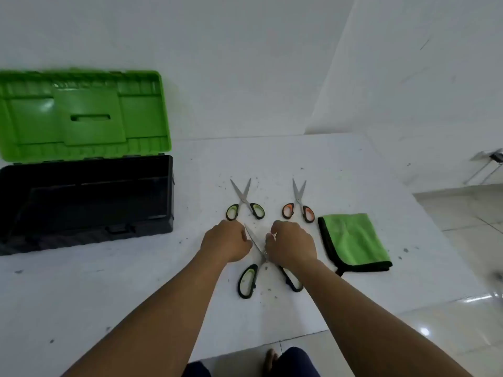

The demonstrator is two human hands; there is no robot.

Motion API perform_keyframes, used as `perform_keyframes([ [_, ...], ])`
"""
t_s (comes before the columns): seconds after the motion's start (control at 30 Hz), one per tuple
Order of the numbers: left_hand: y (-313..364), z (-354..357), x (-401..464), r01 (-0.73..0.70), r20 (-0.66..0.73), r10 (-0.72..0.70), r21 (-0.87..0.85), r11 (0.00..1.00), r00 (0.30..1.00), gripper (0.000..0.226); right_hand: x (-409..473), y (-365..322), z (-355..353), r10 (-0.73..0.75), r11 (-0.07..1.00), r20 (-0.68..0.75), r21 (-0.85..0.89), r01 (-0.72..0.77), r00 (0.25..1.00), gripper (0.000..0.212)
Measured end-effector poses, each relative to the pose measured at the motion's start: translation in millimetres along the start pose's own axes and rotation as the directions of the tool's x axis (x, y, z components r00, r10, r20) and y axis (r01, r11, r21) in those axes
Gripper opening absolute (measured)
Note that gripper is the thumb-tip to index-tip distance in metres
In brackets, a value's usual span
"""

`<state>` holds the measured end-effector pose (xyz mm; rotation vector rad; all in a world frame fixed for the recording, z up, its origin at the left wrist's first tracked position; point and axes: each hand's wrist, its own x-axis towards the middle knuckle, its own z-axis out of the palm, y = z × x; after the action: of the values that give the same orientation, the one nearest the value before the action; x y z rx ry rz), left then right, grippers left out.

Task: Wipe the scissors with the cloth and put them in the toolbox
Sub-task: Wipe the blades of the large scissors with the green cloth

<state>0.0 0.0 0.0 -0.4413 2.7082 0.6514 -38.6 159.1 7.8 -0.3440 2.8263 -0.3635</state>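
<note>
Near centre of white speckled table (353, 172): large steel scissors with green-and-black loop handles (247, 280), blades spread wide, handles toward the near edge, blade tips under the hands. Left hand (227, 242), knuckles up, fingers curled onto the left blade. Right hand (292, 244), knuckles up, fingers curled down over the right blade; grasp on it probable, fingertips hidden. Both forearms bare, reaching out from the near edge.

Just beyond the hands: smaller steel scissors with green-and-black handles (245, 202), blades partly open, pointing far. To the right of these: steel scissors with orange-and-black handles (299, 204), likewise partly open.

Right, beside the orange pair: folded green microfibre cloth with black edging (353, 242), flat on the table, untouched.

Far left: black plastic toolbox with green lid (87, 197), lid raised, interior dark. No legible writing or brand on any item.
</note>
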Motion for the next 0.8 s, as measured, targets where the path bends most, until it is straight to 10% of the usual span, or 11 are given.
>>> perform_keyframes([
  [0.8, -1.1, 55.2, -34.1, -0.069, -0.165, 0.042, -0.16, 0.985, 0.985, 0.036, -44.3, 29.6, 66.1, -0.093, 0.995, -0.334, -0.01, 0.095, 0.938, 0.03],
])
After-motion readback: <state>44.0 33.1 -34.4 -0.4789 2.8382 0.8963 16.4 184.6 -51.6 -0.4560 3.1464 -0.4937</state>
